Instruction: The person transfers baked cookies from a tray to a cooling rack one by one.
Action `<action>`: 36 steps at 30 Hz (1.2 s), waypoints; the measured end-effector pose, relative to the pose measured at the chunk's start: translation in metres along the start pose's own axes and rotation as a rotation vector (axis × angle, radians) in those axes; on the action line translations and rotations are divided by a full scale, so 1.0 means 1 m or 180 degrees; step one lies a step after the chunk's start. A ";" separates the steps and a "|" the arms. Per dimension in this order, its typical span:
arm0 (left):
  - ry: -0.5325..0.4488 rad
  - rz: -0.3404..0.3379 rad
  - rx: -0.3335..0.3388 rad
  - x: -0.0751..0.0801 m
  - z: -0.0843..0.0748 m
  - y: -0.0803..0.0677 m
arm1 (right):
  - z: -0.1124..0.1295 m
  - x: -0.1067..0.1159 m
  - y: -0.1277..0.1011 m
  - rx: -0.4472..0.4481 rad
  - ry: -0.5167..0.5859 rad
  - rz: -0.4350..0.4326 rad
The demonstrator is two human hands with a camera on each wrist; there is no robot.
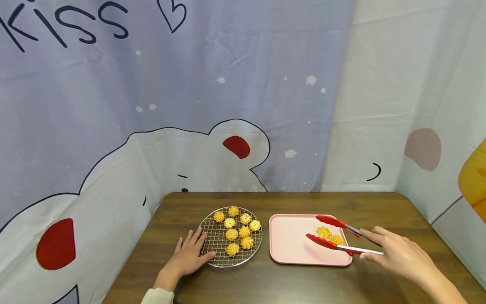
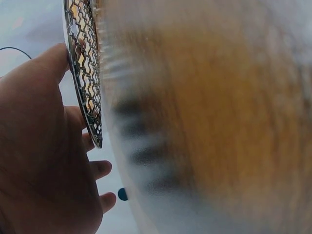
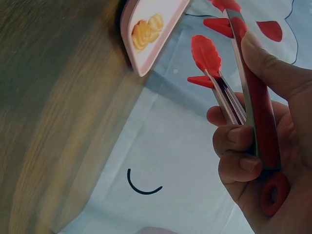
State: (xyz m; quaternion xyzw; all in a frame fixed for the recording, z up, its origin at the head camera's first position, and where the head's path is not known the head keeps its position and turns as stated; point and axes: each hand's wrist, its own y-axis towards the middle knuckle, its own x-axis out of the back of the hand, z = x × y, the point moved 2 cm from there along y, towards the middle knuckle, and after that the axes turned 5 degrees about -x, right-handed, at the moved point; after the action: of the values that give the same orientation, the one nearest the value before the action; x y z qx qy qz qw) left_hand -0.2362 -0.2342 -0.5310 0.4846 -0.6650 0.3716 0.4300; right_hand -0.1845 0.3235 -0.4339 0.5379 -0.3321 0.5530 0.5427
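Note:
My left hand point(image 1: 187, 255) rests at the left edge of a round wire rack point(image 1: 224, 266), its fingers spread and the thumb on the near rim. On the rack lie several golden piped cookies point(image 1: 231, 234), some swirled, some with dark specks. In my right hand point(image 1: 408, 255) is a pair of tongs point(image 1: 322, 242) with red scalloped tips, gripped by the handles point(image 3: 263, 117). The tips stand apart over a pink tray point(image 1: 288, 240), with nothing pinched between them. Two cookies point(image 1: 324, 232) lie at the tray's right side, partly behind the tongs.
Rack and tray stand side by side on a brown wooden table point(image 1: 243, 287), a narrow gap between them. A printed curtain point(image 1: 235, 84) hangs behind the table and along its sides.

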 end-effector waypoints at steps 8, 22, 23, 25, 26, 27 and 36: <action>0.0008 -0.0009 0.0001 0.000 0.000 0.000 | -0.011 -0.004 -0.002 -0.0054 0.0010 0.0085; -0.0031 0.0001 0.0000 0.002 -0.002 -0.002 | -0.026 -0.011 0.005 -0.0135 0.0019 0.0332; -0.0030 0.0006 0.0001 0.002 -0.002 -0.002 | -0.027 -0.012 0.005 -0.0137 0.0020 0.0345; -0.0034 0.0017 0.0004 0.001 -0.001 -0.002 | -0.029 -0.013 0.007 -0.0161 0.0026 0.0367; -0.0042 0.0020 0.0004 0.001 -0.001 -0.002 | -0.029 -0.014 0.007 -0.0155 0.0025 0.0373; -0.0045 0.0020 0.0003 0.001 -0.001 -0.002 | -0.030 -0.014 0.008 -0.0161 0.0025 0.0380; -0.0033 -0.0011 -0.0013 0.000 0.000 -0.001 | -0.034 -0.020 0.011 -0.0155 0.0029 0.0428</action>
State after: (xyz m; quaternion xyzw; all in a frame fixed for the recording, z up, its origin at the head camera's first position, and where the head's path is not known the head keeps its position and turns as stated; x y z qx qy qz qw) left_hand -0.2355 -0.2341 -0.5309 0.4868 -0.6671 0.3669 0.4282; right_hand -0.2067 0.3487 -0.4572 0.4986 -0.3783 0.5824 0.5188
